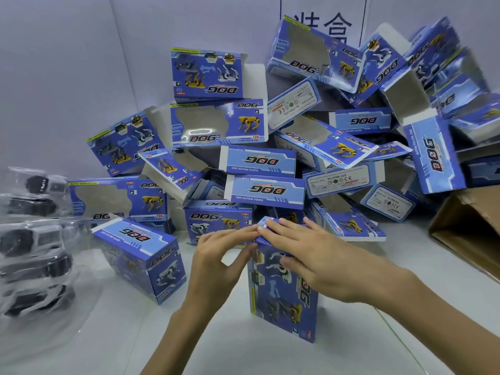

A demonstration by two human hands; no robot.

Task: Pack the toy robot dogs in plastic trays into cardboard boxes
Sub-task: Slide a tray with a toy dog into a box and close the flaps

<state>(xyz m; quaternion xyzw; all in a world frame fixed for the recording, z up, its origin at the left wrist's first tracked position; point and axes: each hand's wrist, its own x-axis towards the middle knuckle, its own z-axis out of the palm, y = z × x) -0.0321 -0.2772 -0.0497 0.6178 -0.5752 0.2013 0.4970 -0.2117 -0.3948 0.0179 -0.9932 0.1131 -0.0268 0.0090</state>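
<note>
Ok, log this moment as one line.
upright box | left hand pinches top edge | right hand presses top flap | trayed dogs at left

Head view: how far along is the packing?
Done: one blue cardboard box lying on the white table at left looks closed. In hand: the upright blue box; the left hand pinches its top flap, the right hand presses flat on top. Left: the pile of empty open blue boxes behind and the stack of clear plastic trays with dark toy dogs at far left.
</note>
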